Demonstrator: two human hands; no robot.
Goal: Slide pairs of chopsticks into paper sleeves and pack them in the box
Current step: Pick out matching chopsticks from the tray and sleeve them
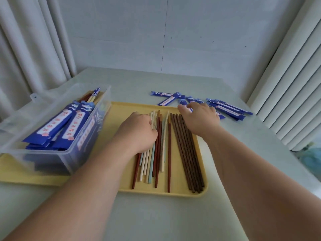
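A yellow tray holds loose chopsticks: a mixed bunch of red, cream and pale blue ones and a row of dark brown ones. My left hand lies over the mixed bunch, its fingers curled round a couple of cream chopsticks. My right hand reaches past the tray's far edge, with its fingers resting on a blue paper sleeve. More empty blue sleeves lie scattered behind it. On the left, a clear plastic box holds several sleeved pairs.
The box stands on the left part of the tray. The pale table ends at a white wall behind. Curtains hang at the left, and a ribbed white panel stands at the right.
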